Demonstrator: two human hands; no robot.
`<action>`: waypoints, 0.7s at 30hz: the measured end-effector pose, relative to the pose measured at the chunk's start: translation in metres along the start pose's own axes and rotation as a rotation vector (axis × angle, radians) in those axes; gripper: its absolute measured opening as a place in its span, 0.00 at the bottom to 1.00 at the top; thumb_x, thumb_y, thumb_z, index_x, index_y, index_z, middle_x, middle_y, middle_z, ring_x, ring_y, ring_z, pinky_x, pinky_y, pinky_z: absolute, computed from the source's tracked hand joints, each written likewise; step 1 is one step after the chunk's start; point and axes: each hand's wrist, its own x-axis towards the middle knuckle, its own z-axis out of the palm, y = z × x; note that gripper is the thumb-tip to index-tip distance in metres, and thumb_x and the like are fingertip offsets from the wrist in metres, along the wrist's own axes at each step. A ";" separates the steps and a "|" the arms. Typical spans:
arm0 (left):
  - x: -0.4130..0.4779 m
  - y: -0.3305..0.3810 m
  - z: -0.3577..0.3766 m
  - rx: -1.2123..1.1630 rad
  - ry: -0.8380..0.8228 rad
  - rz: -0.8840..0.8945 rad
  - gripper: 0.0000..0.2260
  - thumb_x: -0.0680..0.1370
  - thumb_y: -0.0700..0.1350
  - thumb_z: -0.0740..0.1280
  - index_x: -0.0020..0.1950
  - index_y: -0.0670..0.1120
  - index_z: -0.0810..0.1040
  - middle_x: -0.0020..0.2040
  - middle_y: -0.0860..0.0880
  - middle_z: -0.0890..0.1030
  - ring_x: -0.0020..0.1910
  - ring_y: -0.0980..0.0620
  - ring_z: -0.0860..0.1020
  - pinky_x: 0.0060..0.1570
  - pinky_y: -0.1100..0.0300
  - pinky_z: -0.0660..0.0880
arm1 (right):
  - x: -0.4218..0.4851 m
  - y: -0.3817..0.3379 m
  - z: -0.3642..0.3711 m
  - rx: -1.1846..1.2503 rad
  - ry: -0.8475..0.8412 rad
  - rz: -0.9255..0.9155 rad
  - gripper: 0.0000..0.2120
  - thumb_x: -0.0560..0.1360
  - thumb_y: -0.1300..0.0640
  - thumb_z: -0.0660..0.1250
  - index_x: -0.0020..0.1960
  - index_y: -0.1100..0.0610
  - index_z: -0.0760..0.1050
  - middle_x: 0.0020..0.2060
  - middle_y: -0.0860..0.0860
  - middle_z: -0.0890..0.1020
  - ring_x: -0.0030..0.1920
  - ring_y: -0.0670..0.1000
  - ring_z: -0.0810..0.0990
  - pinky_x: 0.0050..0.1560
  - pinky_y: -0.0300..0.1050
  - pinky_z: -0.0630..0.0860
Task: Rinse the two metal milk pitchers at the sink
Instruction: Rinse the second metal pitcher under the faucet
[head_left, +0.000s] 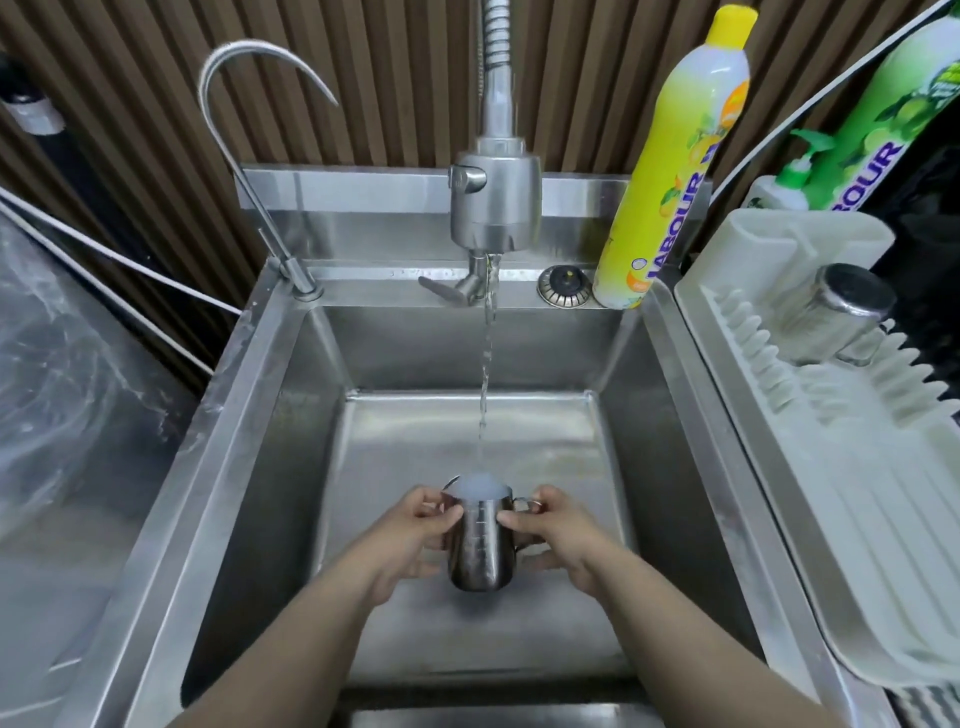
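a metal milk pitcher (477, 545) stands upright over the sink (249, 415) basin, its mouth directly under the tap's stream (485, 374); left hand (410, 540) grips its body, right hand (556, 535) grips the handle side; a second pitcher (836, 312) lies inverted on the drying rack (857, 467), well right.

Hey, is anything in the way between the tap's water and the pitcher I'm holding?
Nothing visible. The stream falls clear from the tap into the open mouth of the pitcher; the left hand and right hand hold it from either side.
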 end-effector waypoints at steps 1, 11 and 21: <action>0.003 -0.001 0.000 0.022 -0.009 -0.051 0.09 0.78 0.49 0.67 0.55 0.46 0.73 0.50 0.47 0.77 0.45 0.48 0.77 0.46 0.53 0.77 | 0.001 0.000 0.000 -0.012 0.000 0.032 0.15 0.72 0.60 0.71 0.40 0.54 0.64 0.37 0.53 0.78 0.35 0.51 0.78 0.34 0.45 0.73; 0.027 -0.002 0.004 0.074 0.062 -0.278 0.22 0.74 0.62 0.64 0.46 0.43 0.79 0.34 0.46 0.79 0.32 0.50 0.78 0.30 0.62 0.76 | 0.011 -0.008 0.001 -0.121 0.008 0.267 0.25 0.70 0.39 0.69 0.47 0.62 0.73 0.37 0.59 0.79 0.30 0.54 0.80 0.32 0.46 0.82; 0.011 0.026 0.012 -0.018 0.056 -0.102 0.11 0.78 0.56 0.63 0.51 0.49 0.74 0.39 0.47 0.77 0.36 0.51 0.75 0.37 0.60 0.76 | 0.004 -0.034 0.000 -0.101 0.114 0.083 0.18 0.72 0.46 0.70 0.48 0.60 0.70 0.41 0.57 0.79 0.35 0.53 0.78 0.43 0.51 0.81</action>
